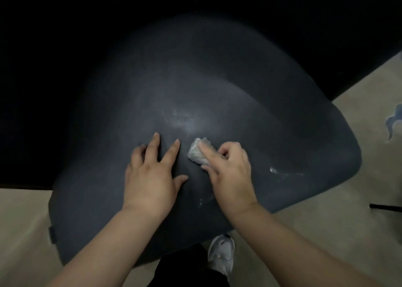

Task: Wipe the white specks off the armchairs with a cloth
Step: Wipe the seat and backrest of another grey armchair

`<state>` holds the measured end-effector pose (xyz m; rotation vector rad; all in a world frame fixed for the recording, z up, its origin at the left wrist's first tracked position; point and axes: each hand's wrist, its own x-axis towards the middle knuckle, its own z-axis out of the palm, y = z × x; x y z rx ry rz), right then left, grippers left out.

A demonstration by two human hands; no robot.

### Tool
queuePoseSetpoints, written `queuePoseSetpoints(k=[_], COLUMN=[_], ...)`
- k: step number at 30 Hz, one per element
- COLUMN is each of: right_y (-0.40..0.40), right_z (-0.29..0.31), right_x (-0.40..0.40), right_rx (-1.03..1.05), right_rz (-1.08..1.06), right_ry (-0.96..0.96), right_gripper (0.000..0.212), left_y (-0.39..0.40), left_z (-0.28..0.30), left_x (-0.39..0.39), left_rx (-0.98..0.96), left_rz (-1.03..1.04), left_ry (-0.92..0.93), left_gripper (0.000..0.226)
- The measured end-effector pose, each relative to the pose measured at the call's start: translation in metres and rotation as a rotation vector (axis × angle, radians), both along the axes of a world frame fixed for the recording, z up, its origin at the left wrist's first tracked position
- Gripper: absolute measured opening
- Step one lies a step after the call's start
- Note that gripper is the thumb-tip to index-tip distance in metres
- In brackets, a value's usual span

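A dark grey armchair (239, 95) fills the middle of the head view. My right hand (230, 173) holds a small bunched pale cloth (196, 153) against the seat, index finger stretched over it and thumb under it. My left hand (150, 178) lies flat on the seat just left of the cloth, fingers spread. A hazy white smear (185, 117) sits just beyond the cloth. More white specks (276, 170) lie to the right, and a faint one (201, 202) shows near my right wrist.
Beige carpet (326, 228) surrounds the chair at the left, front and right, with a blue pattern (393, 121) at the right edge. My white shoe (221, 254) stands at the chair's front. A thin black bar (385, 207) lies at the right. The background is dark.
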<state>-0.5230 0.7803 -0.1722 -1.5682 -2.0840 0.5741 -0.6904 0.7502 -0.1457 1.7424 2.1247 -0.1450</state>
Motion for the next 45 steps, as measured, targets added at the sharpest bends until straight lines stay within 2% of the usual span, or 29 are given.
queuePoseSetpoints(k=[2, 5, 7, 8, 10, 12, 15, 17, 20, 22, 26, 27, 30, 32, 34, 37, 40, 43, 45], right_y=[0.012, 0.045, 0.043, 0.032, -0.003, -0.031, -0.013, 0.009, 0.015, -0.004, -0.041, -0.036, -0.010, -0.007, -0.026, -0.074, -0.077, -0.064, -0.072], right_z=[0.004, 0.007, 0.004, 0.003, 0.005, 0.010, 0.014, 0.012, 0.003, -0.004, -0.008, -0.008, -0.010, -0.013, -0.017, -0.018, -0.014, -0.014, -0.018], right_x=[0.018, 0.054, 0.049, 0.036, 0.005, -0.006, 0.036, 0.084, 0.118, 0.093, 0.051, 0.063, 0.114, 0.125, 0.096, 0.036, 0.043, 0.060, 0.033], right_rx=[0.019, 0.011, -0.017, -0.048, -0.100, -0.035, 0.065, 0.110, 0.010, 0.007, 0.043, 0.058, 0.053, 0.026, 0.053, 0.052, 0.057, 0.073, 0.023], right_rz=[0.007, -0.229, -0.330, -0.328, -0.194, -0.063, -0.282, -0.451, -0.562, -0.540, -0.262, -0.268, -0.597, -0.713, -0.674, -0.432, -0.295, -0.480, -0.617], right_ry=[-0.048, -0.082, -0.047, -0.021, 0.050, 0.063, 0.123, 0.046, -0.006, -0.002, 0.019, 0.017, -0.017, 0.041, 0.033, 0.048, 0.042, 0.028, 0.084], right_gripper=[0.053, 0.048, 0.042, 0.035, 0.032, 0.046, 0.052, 0.050, 0.048, 0.048, 0.055, 0.053, 0.046, 0.047, 0.049, 0.054, 0.053, 0.052, 0.046], left_y=[-0.002, -0.002, -0.002, -0.002, -0.004, -0.004, -0.004, -0.005, -0.005, -0.005, -0.007, -0.007, -0.008, -0.009, -0.009, -0.010, -0.013, -0.019, -0.027], left_z=[-0.003, -0.005, -0.007, -0.009, -0.011, -0.012, -0.012, -0.012, -0.012, -0.012, -0.012, -0.012, -0.013, -0.014, -0.014, -0.015, -0.015, -0.017, -0.018], left_x=[0.001, 0.001, 0.000, 0.001, 0.000, -0.003, -0.006, -0.005, -0.004, -0.002, -0.003, -0.004, -0.006, -0.006, -0.006, -0.009, -0.015, -0.026, -0.029], left_rx=[-0.009, -0.002, 0.000, -0.001, 0.009, 0.015, 0.008, 0.016, 0.026, 0.020, 0.036, 0.035, 0.033, 0.051, 0.069, 0.088, 0.158, 0.232, 0.275], left_rz=[0.005, -0.009, 0.000, -0.002, -0.013, -0.028, -0.052, -0.066, -0.070, -0.066, -0.094, -0.096, -0.093, -0.090, -0.085, -0.086, -0.081, -0.083, -0.061], left_ry=[0.000, 0.010, 0.013, 0.016, 0.027, 0.035, 0.049, 0.061, 0.061, 0.050, 0.075, 0.080, 0.085, 0.083, 0.059, 0.018, -0.087, -0.175, -0.204], left_gripper=[0.080, 0.080, 0.080, 0.080, 0.079, 0.079, 0.079, 0.079, 0.078, 0.076, 0.076, 0.075, 0.075, 0.075, 0.074, 0.071, 0.061, 0.052, 0.048])
